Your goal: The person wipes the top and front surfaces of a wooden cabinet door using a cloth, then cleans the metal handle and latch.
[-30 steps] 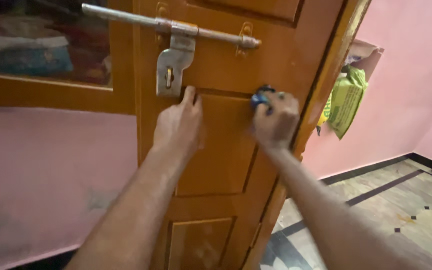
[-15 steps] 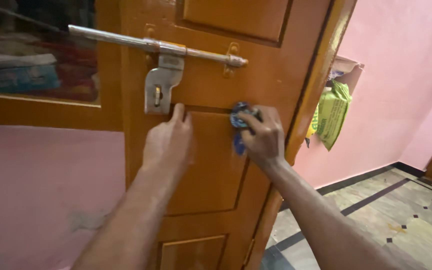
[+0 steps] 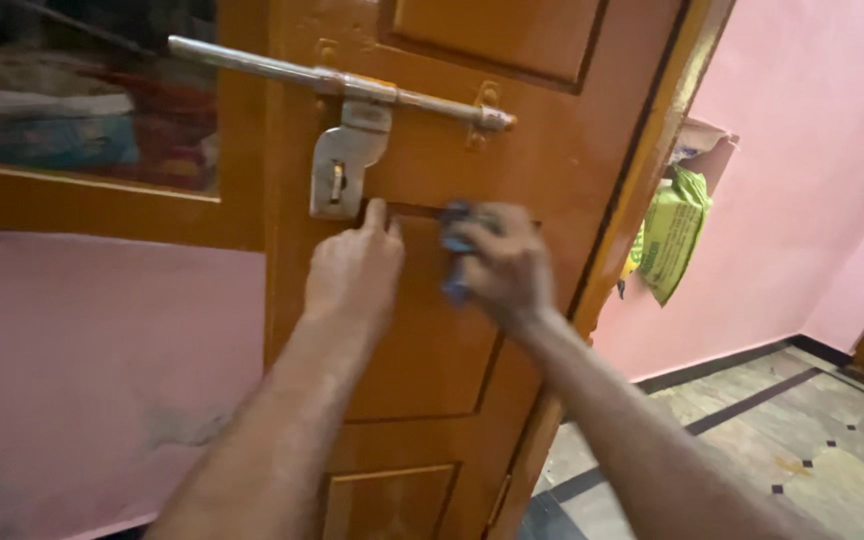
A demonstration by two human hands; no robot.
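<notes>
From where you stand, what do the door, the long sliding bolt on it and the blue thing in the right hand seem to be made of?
The door looks like wood under glossy orange-brown paint: raised panels, a shine on the surface. The sliding bolt looks like bare metal, dull silver-grey with worn spots and paint smears. The blue thing in the right hand is probably soft cloth, since it bunches under the fingers, but motion blur leaves that open.
</notes>
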